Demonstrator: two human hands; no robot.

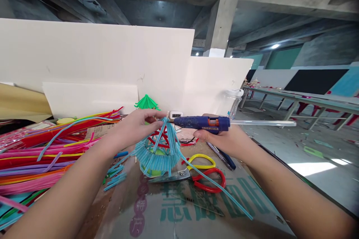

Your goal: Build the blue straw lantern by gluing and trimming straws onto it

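My left hand pinches the top of a cone-shaped model made of light-blue pipe cleaners over a red frame, standing on the cardboard-covered table. My right hand grips a blue hot glue gun held level, its nozzle touching the cone's tip. A clear glue stick juts from the gun's back to the right. One long blue pipe cleaner trails from the cone toward the lower right.
Scissors with yellow and red handles lie just right of the cone. A heap of coloured pipe cleaners fills the left. A small green model stands before white foam boards. A clear jar stands behind the gun. Long tables stand far right.
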